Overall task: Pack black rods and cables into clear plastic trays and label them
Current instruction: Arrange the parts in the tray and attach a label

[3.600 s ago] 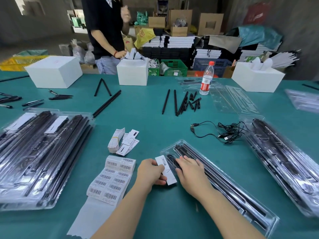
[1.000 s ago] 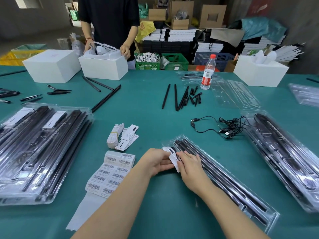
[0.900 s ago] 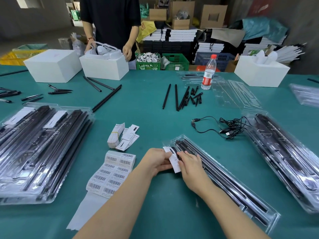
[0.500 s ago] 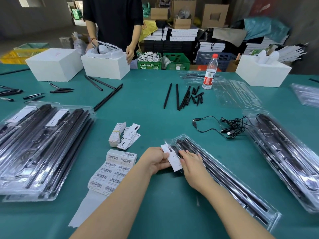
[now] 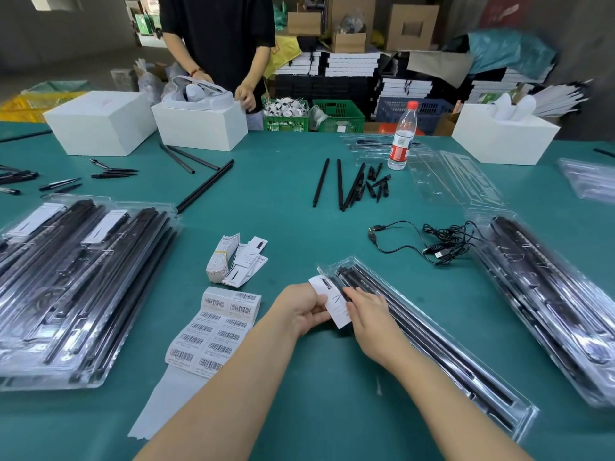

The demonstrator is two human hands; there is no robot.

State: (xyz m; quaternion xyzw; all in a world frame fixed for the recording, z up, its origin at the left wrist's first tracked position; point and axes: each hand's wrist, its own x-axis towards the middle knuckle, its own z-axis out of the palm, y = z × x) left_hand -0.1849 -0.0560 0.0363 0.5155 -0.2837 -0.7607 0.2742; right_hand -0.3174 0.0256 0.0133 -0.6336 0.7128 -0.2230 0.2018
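A clear plastic tray (image 5: 442, 341) holding long black rods lies diagonally on the green table in front of me. At its near-left end, a white label card (image 5: 329, 299) stands between my hands. My left hand (image 5: 301, 311) pinches the card's left edge. My right hand (image 5: 369, 322) rests on the tray's end, its fingertips touching the card's right edge. A sheet of barcode stickers (image 5: 216, 331) lies to the left, with a bundle of white cards (image 5: 234, 261) just beyond it. Loose black rods (image 5: 349, 186) and a tangle of black cables (image 5: 436, 242) lie farther back.
Stacks of filled trays sit at the left (image 5: 76, 284) and right (image 5: 545, 301). Empty clear trays (image 5: 456, 178), a water bottle (image 5: 402, 138) and white boxes (image 5: 199, 124) stand at the back. A person in black (image 5: 219, 44) works across the table.
The card has risen from lying flat by the tray's end to standing between my hands at that end. The person opposite now handles a white item on the box.
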